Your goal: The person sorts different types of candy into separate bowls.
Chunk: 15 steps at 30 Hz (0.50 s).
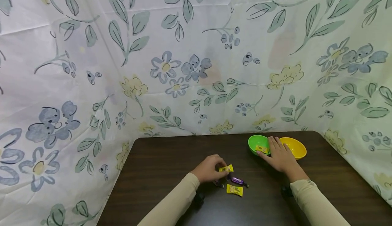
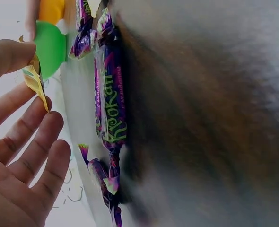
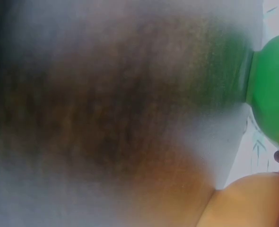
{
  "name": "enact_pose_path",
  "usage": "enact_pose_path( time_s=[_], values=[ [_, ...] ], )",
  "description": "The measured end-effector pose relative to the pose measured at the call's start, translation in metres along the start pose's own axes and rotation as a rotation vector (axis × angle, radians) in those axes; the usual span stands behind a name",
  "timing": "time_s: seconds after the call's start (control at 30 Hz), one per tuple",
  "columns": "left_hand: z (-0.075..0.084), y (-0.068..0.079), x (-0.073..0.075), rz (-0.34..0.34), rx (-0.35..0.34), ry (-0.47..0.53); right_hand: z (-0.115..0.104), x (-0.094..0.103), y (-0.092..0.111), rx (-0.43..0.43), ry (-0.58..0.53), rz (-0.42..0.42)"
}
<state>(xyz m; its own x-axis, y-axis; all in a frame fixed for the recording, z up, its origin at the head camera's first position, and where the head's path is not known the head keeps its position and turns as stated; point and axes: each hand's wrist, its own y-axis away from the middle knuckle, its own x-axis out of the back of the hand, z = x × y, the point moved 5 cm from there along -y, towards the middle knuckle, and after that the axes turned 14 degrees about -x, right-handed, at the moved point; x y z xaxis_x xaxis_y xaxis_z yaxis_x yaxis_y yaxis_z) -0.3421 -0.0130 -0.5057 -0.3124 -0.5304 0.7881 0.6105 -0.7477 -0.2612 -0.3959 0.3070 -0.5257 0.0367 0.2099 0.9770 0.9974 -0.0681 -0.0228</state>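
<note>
My left hand (image 1: pixel 209 169) pinches a yellow-wrapped candy (image 1: pixel 226 168) between thumb and index finger; in the left wrist view its other fingers are spread. Below it on the table lie purple-wrapped candies (image 1: pixel 238 181), one with green lettering (image 2: pixel 111 94) in the left wrist view. A second yellow candy (image 1: pixel 234 190) lies just in front of them. My right hand (image 1: pixel 281 157), fingers extended, lies over the adjoining sides of a green bowl (image 1: pixel 252 141) and a yellow bowl (image 1: pixel 299 148). Another yellow-wrapped candy (image 1: pixel 262 149) is inside the green bowl.
The dark wooden table (image 1: pixel 165 161) ends at the back against a floral-patterned cloth (image 1: pixel 183 110), which also hangs along the left and right sides. Both bowls stand near the table's back edge, right of the candies.
</note>
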Motion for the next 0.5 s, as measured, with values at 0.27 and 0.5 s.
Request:
enact_pose_path(
  time_s=[0.27, 0.5],
  values=[
    [-0.009, -0.02, 0.0, -0.024, 0.01, -0.028, -0.001, 0.005, 0.001, 0.001, 0.006, -0.008],
    [-0.014, -0.032, -0.001, 0.008, 0.037, -0.09, -0.002, 0.003, 0.003, 0.0, 0.006, -0.003]
  ],
)
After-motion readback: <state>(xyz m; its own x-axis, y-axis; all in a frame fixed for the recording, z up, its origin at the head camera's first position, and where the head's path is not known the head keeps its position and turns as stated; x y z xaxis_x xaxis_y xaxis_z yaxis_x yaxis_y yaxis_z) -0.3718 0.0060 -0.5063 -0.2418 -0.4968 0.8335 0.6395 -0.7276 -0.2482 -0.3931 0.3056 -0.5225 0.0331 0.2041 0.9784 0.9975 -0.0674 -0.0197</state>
